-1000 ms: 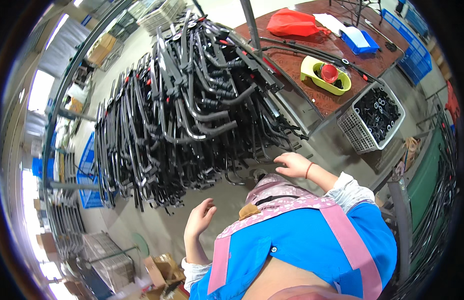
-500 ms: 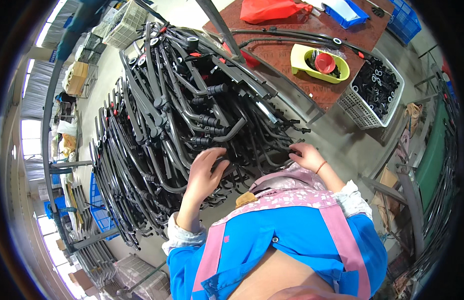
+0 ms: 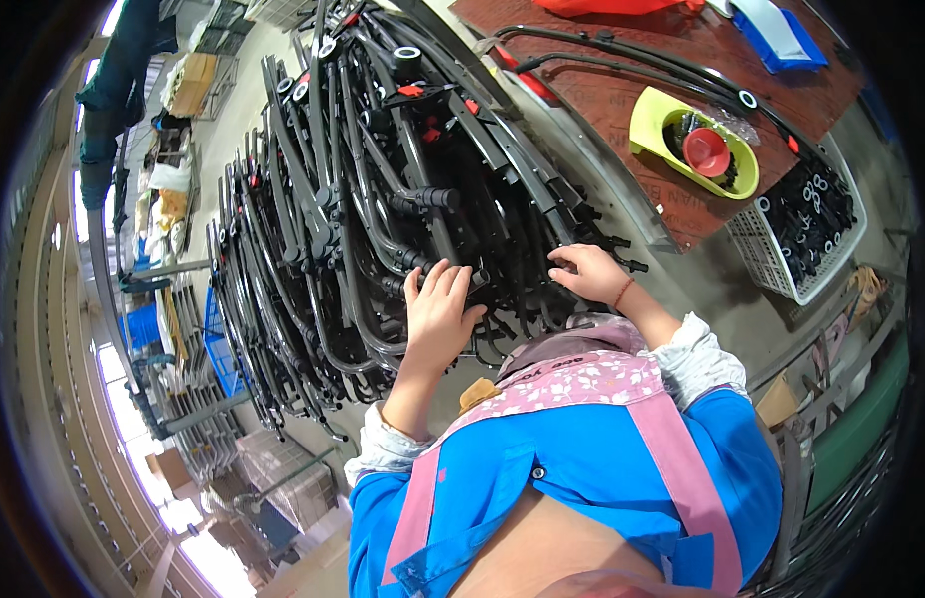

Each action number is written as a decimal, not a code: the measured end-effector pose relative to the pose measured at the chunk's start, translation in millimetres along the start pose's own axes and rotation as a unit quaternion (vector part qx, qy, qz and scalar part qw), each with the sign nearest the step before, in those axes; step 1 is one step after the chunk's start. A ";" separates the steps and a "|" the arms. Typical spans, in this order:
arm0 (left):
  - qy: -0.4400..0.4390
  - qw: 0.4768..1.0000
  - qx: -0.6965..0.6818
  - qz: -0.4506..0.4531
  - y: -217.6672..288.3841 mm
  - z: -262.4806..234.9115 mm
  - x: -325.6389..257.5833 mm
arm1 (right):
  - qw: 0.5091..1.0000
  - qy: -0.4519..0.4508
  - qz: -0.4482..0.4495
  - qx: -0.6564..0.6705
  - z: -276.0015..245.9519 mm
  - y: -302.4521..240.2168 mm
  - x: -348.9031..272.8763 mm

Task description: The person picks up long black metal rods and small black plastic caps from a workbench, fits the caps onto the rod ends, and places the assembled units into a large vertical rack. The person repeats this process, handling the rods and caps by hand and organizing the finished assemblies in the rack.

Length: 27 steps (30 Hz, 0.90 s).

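My left hand [image 3: 440,307] reaches over the near edge of a large heap of black tubular metal frames [image 3: 333,229]. Its fingers are spread across the tubes, beside a black tube end, with the thumb apart. To its right, my right hand [image 3: 592,276] hovers at the heap's right edge, fingers bent and a gap between thumb and fingertips. Whether its fingertips touch a tube I cannot tell. Black collars [image 3: 437,198] sit on bent tubes just beyond the left hand. Some frames bear white rings and red parts.
A reddish-brown table [image 3: 602,115] at the upper right carries a curved black tube frame [image 3: 622,45], a yellow-green container [image 3: 650,130] with a red cup [image 3: 705,151], and a blue tray [image 3: 796,55]. A pale basket [image 3: 819,287] of black parts stands beside it. Metal posts flank the left.
Both hands have moved forward, onto and beside the heap. My left hand's fingers have spread out more. The view has shifted, so the table and basket appear lower and farther right.
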State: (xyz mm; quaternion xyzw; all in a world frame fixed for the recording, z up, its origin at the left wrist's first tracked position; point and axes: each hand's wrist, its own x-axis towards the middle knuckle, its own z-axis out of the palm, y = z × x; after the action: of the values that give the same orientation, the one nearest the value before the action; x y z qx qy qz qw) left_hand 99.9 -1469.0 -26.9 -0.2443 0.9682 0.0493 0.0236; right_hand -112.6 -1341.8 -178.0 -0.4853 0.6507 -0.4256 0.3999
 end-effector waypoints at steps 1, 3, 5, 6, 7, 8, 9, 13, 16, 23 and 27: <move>-0.007 1.000 0.016 -0.011 -2.1 4.3 -0.2 | 1.000 -0.014 -0.001 0.016 1.9 1.1 3.4; -0.020 0.998 0.044 -0.026 -4.6 13.2 1.1 | 0.998 -0.035 0.006 0.050 5.3 5.0 6.8; 0.006 0.999 0.032 -0.025 -6.8 15.2 2.3 | 0.996 -0.055 0.015 0.072 7.7 7.6 11.0; 0.018 0.999 0.027 -0.023 -8.4 15.6 2.9 | 0.994 -0.063 0.020 0.084 9.0 8.3 13.1; 0.038 0.999 -0.003 -0.022 -10.0 14.5 3.6 | 0.994 -0.065 0.023 0.087 9.7 8.7 14.8; 0.043 0.999 -0.023 -0.021 -12.8 14.4 2.7 | 0.993 -0.067 0.025 0.091 10.8 9.3 16.7; 0.045 0.998 -0.032 -0.024 -13.9 14.0 1.4 | 0.993 -0.068 0.027 0.096 12.3 9.8 18.1; 0.054 0.998 -0.038 -0.021 -17.0 16.1 -2.6 | 0.990 -0.070 0.037 0.116 20.9 12.0 22.1; 0.052 0.997 -0.045 -0.018 -16.8 15.4 -3.2 | 0.986 -0.075 0.043 0.139 26.4 8.3 25.1; 0.023 0.998 -0.045 -0.024 -14.2 15.8 -8.5 | 0.985 0.039 -0.007 0.165 16.4 -39.2 64.5; 0.026 0.998 -0.055 -0.015 -12.5 12.9 -10.8 | 0.979 0.114 -0.076 0.151 8.0 -79.1 102.2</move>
State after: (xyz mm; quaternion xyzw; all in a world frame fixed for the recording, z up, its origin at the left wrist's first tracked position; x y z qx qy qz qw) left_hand 115.6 -1473.5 -40.0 -0.2607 0.9605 0.0961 -0.0149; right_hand -103.6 -1455.6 -117.0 -0.4158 0.5810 -0.6009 0.3584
